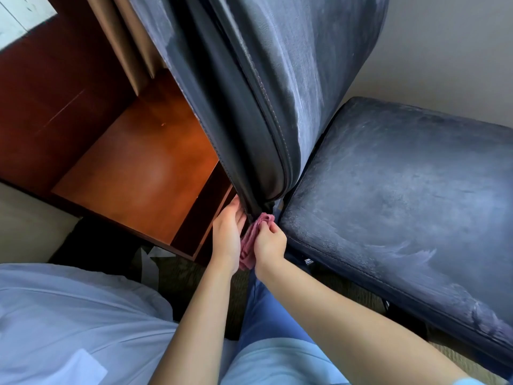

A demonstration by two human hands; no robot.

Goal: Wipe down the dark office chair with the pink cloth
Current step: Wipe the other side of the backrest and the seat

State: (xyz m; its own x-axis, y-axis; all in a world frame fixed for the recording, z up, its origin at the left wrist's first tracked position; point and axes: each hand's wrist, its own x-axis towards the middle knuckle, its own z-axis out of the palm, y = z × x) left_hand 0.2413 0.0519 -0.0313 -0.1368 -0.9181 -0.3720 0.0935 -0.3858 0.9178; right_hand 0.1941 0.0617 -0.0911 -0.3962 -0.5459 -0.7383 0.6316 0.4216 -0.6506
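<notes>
The dark office chair fills the upper and right view: its backrest (258,87) rises through the middle and its velvety seat (402,195) spreads to the right. The pink cloth (249,243) hangs bunched at the lower end of the backrest's side edge. My right hand (269,243) pinches the cloth's upper part against the gap between backrest and seat. My left hand (227,234) lies beside the cloth with its fingers reaching onto the backrest's lower edge; part of the cloth is hidden between the two hands.
A reddish-brown wooden desk (138,173) stands close on the left, its corner near my left hand. White bedding (69,323) covers the lower left. Patterned carpet (349,293) shows under the chair. A pale wall (449,51) lies behind the seat.
</notes>
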